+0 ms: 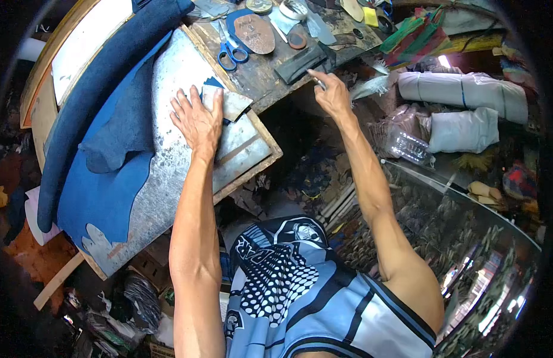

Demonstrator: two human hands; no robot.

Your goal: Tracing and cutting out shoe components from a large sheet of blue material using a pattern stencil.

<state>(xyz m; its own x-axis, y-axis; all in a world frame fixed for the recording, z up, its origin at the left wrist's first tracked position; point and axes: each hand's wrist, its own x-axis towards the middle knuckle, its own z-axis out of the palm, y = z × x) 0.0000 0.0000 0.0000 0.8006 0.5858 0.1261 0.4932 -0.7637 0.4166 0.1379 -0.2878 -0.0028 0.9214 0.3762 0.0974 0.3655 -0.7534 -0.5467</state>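
One pale piece lies partly under the left grip.

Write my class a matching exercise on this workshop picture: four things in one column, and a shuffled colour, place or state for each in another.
Column one
1. scissors
2. left hand
3. rolled sheet
4. long wrapped bundle

Column two
A. white, at the picture's right
B. spread out over the grey board
C. dark blue, at the picture's left
D. blue-handled, on the wooden bench

Pairs: 1-D, 2-B, 3-C, 4-A
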